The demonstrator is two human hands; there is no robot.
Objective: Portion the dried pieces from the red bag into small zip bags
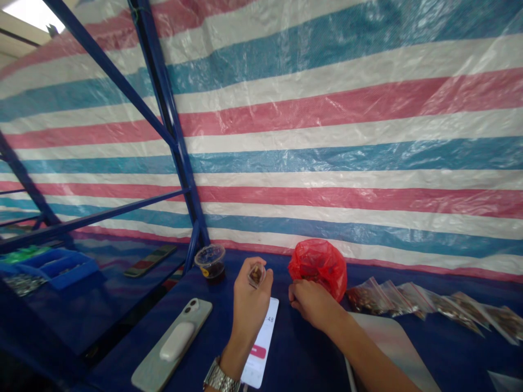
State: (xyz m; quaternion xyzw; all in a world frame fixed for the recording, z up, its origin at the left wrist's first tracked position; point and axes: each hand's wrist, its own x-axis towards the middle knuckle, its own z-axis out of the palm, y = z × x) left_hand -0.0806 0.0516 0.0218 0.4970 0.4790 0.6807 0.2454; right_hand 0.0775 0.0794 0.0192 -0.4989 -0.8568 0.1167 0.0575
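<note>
My left hand (252, 296) is closed around a small clear plastic bag (256, 275), its mouth held up, with small brownish pieces inside. It hovers over a phone (267, 332) with a lit screen. My right hand (312, 299) is at the near side of a red plastic bag (335, 267), its fingers curled together; what they hold, if anything, is hidden. The red bag stands open, and part of its contents shows dark inside. Right of that hand, several zip bags (368, 295) filled with small brownish pieces lie in a row.
A light phone (174, 343) with a white attachment lies at left. A lidded clear cup (211, 264) of dark liquid stands behind it, near a blue metal frame (180, 152). A silvery flat panel (388, 348) lies under my right forearm. Blue bins (61, 269) sit far left.
</note>
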